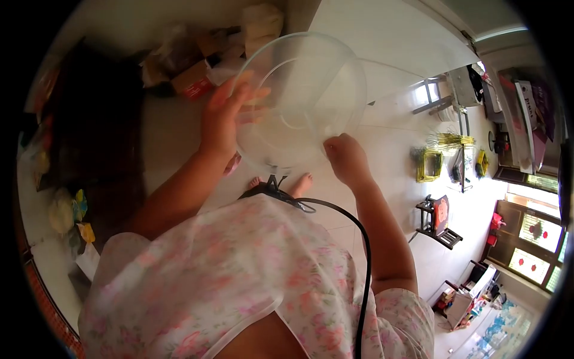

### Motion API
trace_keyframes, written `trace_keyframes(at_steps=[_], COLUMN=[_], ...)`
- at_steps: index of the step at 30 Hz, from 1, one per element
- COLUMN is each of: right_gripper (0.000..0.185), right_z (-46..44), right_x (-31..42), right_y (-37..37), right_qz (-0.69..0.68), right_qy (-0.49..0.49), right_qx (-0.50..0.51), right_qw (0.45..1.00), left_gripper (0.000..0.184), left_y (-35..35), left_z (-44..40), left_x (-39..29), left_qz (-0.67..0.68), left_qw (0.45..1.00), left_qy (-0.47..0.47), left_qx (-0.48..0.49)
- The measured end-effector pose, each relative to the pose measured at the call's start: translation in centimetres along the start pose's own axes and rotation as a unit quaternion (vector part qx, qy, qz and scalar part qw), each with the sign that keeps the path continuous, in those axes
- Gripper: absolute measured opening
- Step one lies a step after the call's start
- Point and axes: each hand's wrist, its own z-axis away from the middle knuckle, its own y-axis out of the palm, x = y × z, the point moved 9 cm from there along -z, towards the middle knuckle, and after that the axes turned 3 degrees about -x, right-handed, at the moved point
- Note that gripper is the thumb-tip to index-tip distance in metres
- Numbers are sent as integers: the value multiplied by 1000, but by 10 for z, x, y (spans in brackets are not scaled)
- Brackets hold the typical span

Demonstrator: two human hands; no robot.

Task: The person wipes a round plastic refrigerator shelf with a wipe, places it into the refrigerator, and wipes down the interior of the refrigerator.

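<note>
A clear round bowl point(299, 78), see-through with a paler ring inside its rim, is held up in front of my body. My left hand point(224, 116) is at its left side, with the fingers showing through the clear wall. At the lower right edge of the bowl, my right hand point(347, 157) is curled closed over the rim. Its fingertips are partly hidden. Through and below the bowl I see the pale tiled floor and my bare feet point(303, 184).
A black cable point(365, 257) runs down my front. Cardboard boxes and bags point(194, 81) are piled at the upper left, beside a dark piece of furniture point(107, 131). To the right stand a dark chair point(439, 221) and yellow-green wire-like frames point(429, 166).
</note>
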Motion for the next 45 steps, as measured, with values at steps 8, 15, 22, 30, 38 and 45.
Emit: trace_keyframes(at_steps=[8,15,22,30,38,45], right_gripper=[12,11,24,38,40,48], right_z=[36,-6,12,7,11,6], right_x=[73,110,137,100,50,96], right_y=[-45,-32,2,-33,-25,-31], right_qz=[1,-89,-109,81,193,124], right_qy=[-188,-136,-250,-225,-105,-174], right_qx=[-210,-201,-45,-187,-162,-226], right_qw=[960,966,961,953,962,950], left_gripper=[51,48,50,46,42,40], left_y=[4,36,32,9,3,19], left_z=[-10,3,4,-3,-4,3], left_x=[3,9,8,10,18,21], left_qz=[89,78,144,150,161,150], left_qw=[996,997,989,988,985,988], left_qy=[-10,2,-31,-11,-39,-40], left_qx=[-25,23,34,-16,-45,-28])
